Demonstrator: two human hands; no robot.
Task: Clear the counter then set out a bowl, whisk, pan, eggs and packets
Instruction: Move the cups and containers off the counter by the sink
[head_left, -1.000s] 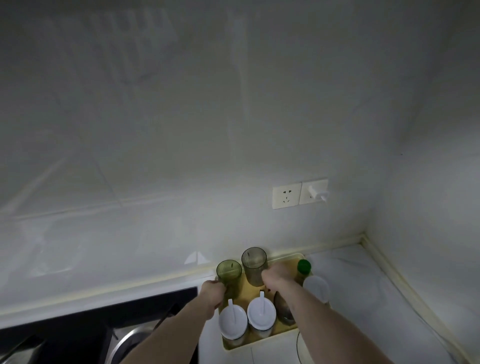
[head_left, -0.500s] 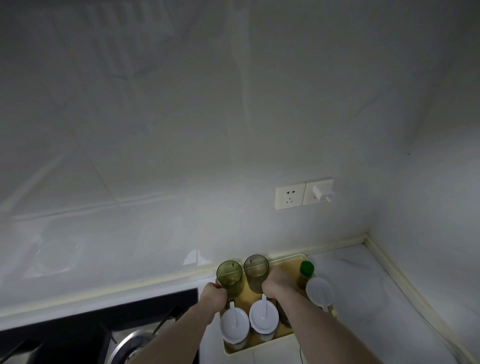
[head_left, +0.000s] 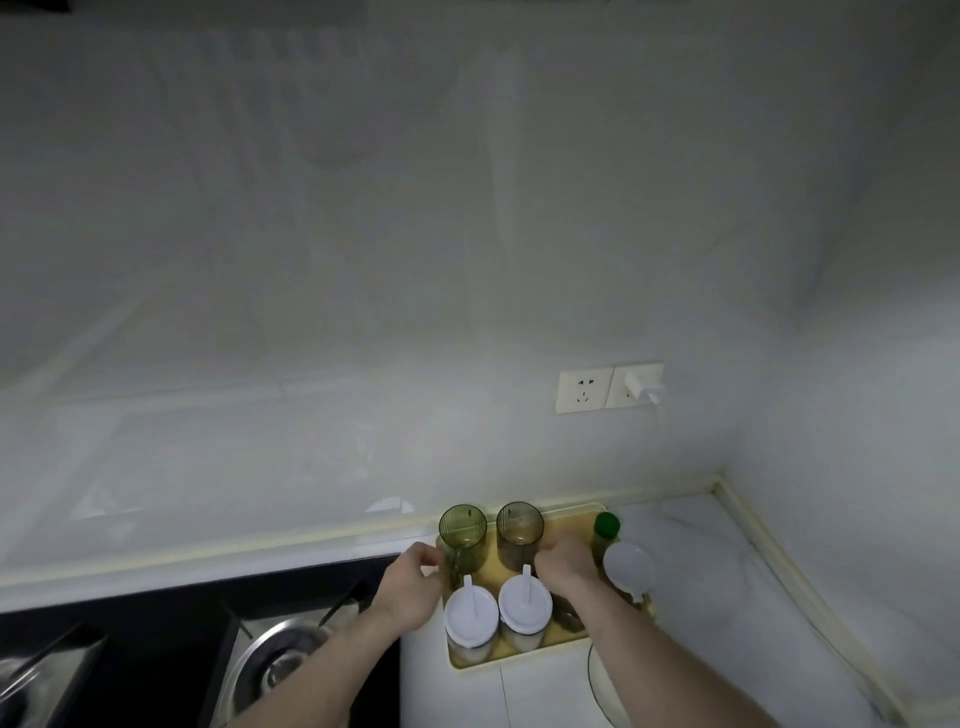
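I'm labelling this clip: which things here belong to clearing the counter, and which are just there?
In the job:
left hand and right hand, both at the yellow tray
two green tumblers
white-lidded jars
green-capped bottle

Just there:
wall socket
plug
stove

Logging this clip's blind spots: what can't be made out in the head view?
- Right hand: its fingers are hidden behind its own back, so grip unclear.
- Dark item beneath the right wrist on the yellow plastic tray: mostly covered.
- Steel pan on the black stove: cut by the left forearm.
- Contents of the white-lidded jars: too dim.

White marble counter (head_left: 727, 597), yellow tray (head_left: 519, 657) on it by the wall
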